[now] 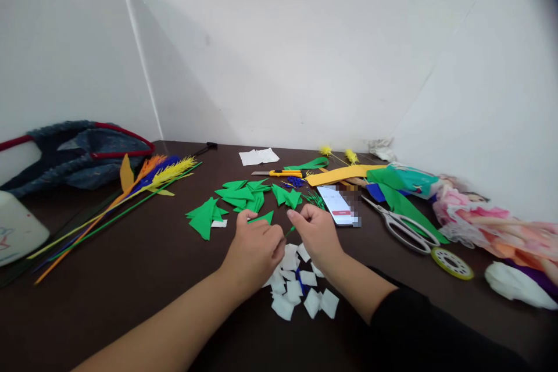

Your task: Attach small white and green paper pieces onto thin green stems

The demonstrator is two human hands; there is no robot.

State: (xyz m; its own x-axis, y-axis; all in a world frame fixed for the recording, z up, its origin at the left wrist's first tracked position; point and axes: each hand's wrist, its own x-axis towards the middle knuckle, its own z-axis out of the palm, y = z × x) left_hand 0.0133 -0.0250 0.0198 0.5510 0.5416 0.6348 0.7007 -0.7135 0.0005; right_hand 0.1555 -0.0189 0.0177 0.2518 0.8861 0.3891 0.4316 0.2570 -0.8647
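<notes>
My left hand (256,245) is closed, its fingers curled toward the right. My right hand (317,235) is pinched shut just across from it. A thin green strip (290,231) spans the small gap between them, an end in each hand's fingers. A green triangular piece (264,218) shows right behind my left hand; whether the hand touches it I cannot tell. Beneath and in front of the hands lie several small white squares (312,303), with a bit of blue (304,280) among them. Several green cut pieces (244,194) are heaped beyond my left hand.
A yellow box cutter (285,173), a phone (337,207), scissors (407,232) and a tape roll (452,263) lie beyond and to the right. Yellow material (344,174) and a doll in pink (462,215) are there too. At left are coloured stems (126,197) and a denim item (87,151).
</notes>
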